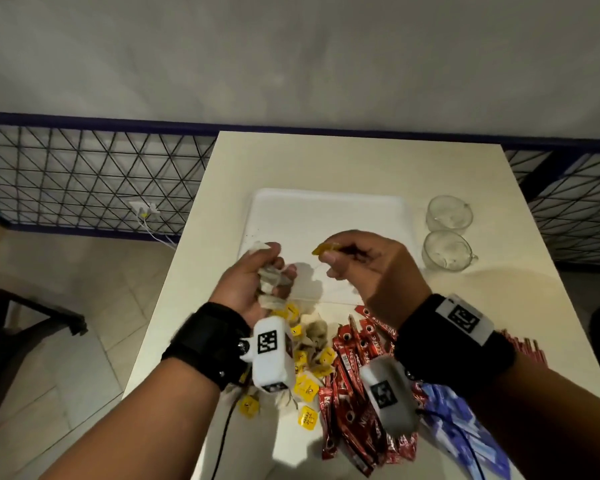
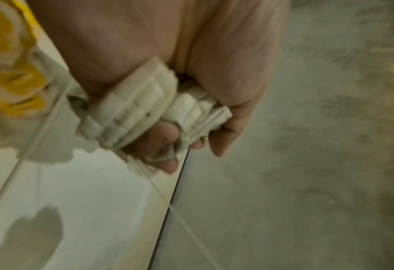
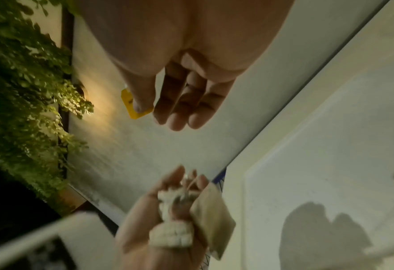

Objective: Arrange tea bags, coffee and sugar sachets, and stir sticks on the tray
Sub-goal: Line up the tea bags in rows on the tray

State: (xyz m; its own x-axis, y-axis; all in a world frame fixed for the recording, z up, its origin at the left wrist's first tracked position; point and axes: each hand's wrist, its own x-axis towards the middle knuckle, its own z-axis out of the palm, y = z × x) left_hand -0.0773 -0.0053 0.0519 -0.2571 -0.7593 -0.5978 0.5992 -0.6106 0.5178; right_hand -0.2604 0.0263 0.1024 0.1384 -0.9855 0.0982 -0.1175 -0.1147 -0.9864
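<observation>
- Two clear glass cups stand on the table [image 1: 361, 161] to the right of the tray, one [image 1: 448, 212] farther away, the other [image 1: 447, 251] nearer, close beside each other.
- A dark blue railing with a wire lattice [image 1: 84, 174] runs behind the table, against a grey wall [image 1: 291, 57].
- A white plug with white cables [image 1: 145, 211] sits at the lattice, left of the table.
- Pale floor tiles [image 1: 66, 375] lie to the left.
- A dark frame [image 1: 32, 313], perhaps furniture, stands at the far left.
- Lit green foliage [image 3: 24, 82] shows in the right wrist view.
</observation>
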